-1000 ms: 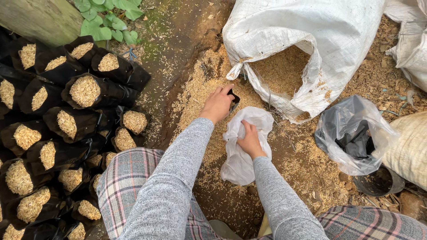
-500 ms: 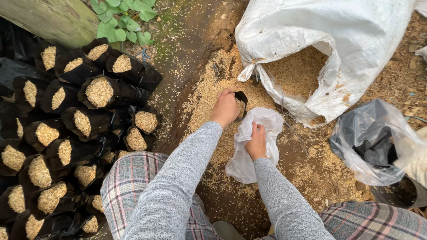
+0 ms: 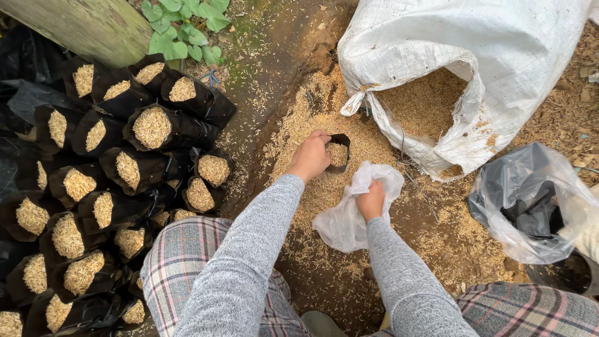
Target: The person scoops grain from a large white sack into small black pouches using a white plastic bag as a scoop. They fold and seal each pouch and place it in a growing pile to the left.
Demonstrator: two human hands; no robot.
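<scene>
Right hand (image 3: 372, 201) is closed, gripping a crumpled clear plastic bag (image 3: 349, 212) just above the ground. Left hand (image 3: 310, 156) holds a small black grow bag (image 3: 339, 151) w/ husk inside – over the spilled husk pile (image 3: 312, 118). Beyond – the open white sack (image 3: 499, 56) of husk; filled black bags (image 3: 112, 168) at left.
</scene>
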